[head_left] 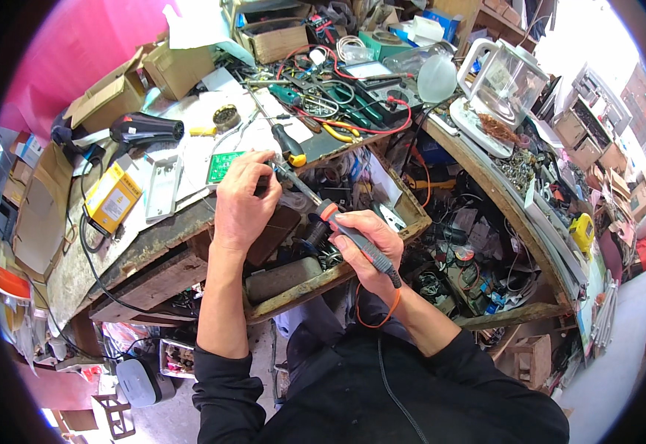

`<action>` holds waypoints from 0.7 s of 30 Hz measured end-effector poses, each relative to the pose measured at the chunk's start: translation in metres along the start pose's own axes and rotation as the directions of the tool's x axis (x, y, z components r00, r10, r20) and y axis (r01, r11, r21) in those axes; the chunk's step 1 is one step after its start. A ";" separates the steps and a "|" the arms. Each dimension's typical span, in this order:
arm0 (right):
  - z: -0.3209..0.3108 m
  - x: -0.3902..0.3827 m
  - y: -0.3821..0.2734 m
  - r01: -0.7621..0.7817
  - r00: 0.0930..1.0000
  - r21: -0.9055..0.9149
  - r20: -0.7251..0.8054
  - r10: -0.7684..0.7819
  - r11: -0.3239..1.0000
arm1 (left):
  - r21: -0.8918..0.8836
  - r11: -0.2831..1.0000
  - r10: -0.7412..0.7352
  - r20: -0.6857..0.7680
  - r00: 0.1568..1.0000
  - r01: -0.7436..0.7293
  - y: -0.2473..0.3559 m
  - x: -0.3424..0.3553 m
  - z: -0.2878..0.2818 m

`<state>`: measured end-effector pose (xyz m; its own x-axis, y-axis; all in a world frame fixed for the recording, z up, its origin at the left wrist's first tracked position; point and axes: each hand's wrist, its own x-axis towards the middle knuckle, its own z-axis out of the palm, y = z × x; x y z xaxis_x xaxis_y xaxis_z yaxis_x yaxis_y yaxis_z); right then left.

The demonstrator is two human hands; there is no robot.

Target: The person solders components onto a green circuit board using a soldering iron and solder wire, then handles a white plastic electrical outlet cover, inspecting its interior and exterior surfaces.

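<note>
My right hand (367, 248) is wrapped round the red and dark grey handle of a soldering iron (328, 210), whose cord trails down past my lap. Its metal shaft slants up and left towards the fingertips of my left hand (245, 203). Those fingers are pinched together at the workbench edge; what they hold, if anything, is too small to make out. Just left of them lies a green circuit board (222, 167), partly covered by the hand. A screwdriver (286, 140) with a black and yellow handle rests beyond the iron's tip.
An open drawer (315, 285) full of parts sits beneath my hands. On the bench are a black hair dryer (147, 129), a yellow box (112, 197), a round tin (226, 117), pliers (337, 133) and a multimeter (388, 100). A glass jug (508, 81) stands to the right.
</note>
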<state>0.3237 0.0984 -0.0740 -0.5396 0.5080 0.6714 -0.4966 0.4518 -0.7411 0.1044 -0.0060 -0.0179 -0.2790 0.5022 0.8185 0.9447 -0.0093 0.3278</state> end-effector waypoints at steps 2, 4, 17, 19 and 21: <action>0.000 0.001 0.000 0.006 1.000 -0.008 0.003 -0.006 1.000 | 0.001 1.000 -0.001 0.000 1.000 0.001 0.000 0.000 0.000; 0.000 0.002 0.000 0.011 1.000 -0.012 0.005 -0.011 1.000 | 0.005 1.000 -0.002 0.000 1.000 0.002 -0.001 0.000 0.000; -0.002 0.003 0.000 0.000 1.000 -0.006 0.024 0.000 1.000 | 0.010 1.000 0.010 -0.009 1.000 -0.009 -0.002 -0.001 0.001; -0.002 0.003 0.000 0.005 1.000 -0.007 0.022 -0.005 1.000 | 0.012 1.000 -0.010 -0.007 1.000 0.010 -0.001 -0.001 0.000; -0.001 0.004 0.000 0.009 1.000 -0.007 0.019 -0.009 1.000 | 0.015 1.000 0.011 -0.006 1.000 -0.011 -0.001 0.000 0.001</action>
<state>0.3223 0.1013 -0.0714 -0.5480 0.4903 0.6777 -0.4962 0.4617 -0.7352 0.1035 -0.0055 -0.0190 -0.2696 0.4970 0.8248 0.9501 -0.0022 0.3118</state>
